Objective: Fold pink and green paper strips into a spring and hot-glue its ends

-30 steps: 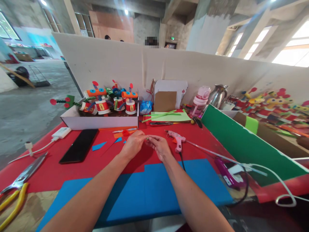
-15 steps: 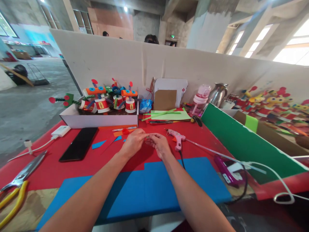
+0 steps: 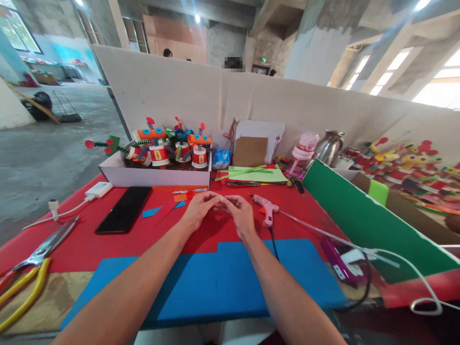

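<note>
My left hand (image 3: 202, 208) and my right hand (image 3: 240, 213) meet above the red table cover (image 3: 212, 239). Thumbs and forefingers of both pinch together at one spot. A tiny pale greenish bit shows between the fingertips, too small to name. To the right of my right hand lies a pink glue gun (image 3: 266, 209) with a clear glue stick (image 3: 309, 226) sticking out of its back. Just left of my left hand are blue paper scraps (image 3: 152, 212), an orange paper piece (image 3: 179, 197) and a small red ring (image 3: 190, 194).
A white box (image 3: 158, 179) of paper-cup figures stands behind on the left. Nearer are a black phone (image 3: 124, 210) and yellow-handled shears (image 3: 41, 258). Blue board (image 3: 179, 287) lines the front edge. A green-sided box (image 3: 366, 215), purple power strip (image 3: 341, 261) and cables occupy the right.
The camera view has shifted a little, so the scene sits slightly further right. My fingers have changed their pose slightly, with the fingertips still together.
</note>
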A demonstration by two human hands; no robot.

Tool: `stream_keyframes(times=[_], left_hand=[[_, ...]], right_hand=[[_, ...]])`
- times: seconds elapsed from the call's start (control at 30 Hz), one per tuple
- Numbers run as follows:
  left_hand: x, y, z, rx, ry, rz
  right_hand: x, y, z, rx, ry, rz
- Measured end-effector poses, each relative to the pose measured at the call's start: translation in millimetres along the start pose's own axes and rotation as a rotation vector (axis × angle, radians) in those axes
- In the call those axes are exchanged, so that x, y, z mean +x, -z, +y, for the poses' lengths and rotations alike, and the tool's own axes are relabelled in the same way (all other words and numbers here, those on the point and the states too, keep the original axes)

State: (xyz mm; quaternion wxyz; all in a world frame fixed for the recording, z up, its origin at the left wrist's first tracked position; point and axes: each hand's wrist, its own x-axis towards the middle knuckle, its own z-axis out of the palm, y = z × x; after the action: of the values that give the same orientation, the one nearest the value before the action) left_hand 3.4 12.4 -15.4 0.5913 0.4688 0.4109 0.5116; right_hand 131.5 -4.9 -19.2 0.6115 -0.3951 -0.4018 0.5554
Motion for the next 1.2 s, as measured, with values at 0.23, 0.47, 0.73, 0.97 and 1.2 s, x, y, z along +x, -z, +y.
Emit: stream_keyframes(times=[0.23,0.47,0.73,0.97,1.2], left_hand=[[0.7,1.5,-1.2,0.043,0.03,0.018],[1.2,4.1,0.9,0.203,-0.015,0.086],[1.0,3.9,1.9,0.259,-0.02,0.089],[0.3,3.0,5.1,0.153,0.024,0.033],[-0.7,2.3,3.6,0.035,0.084,-0.018]], right_hand=[[-1.3,1.1,4.1,-0.007,-0.006,-0.056],[-0.3,3.1,3.0,0.008,-0.156,-0.055],[2.8,7.4,7.1,0.023,-0.199,-0.043],[1.9,4.6,5.1,0.014,-0.144,0.009],[2.1,5.2,4.4,0.054,-0.124,0.042]])
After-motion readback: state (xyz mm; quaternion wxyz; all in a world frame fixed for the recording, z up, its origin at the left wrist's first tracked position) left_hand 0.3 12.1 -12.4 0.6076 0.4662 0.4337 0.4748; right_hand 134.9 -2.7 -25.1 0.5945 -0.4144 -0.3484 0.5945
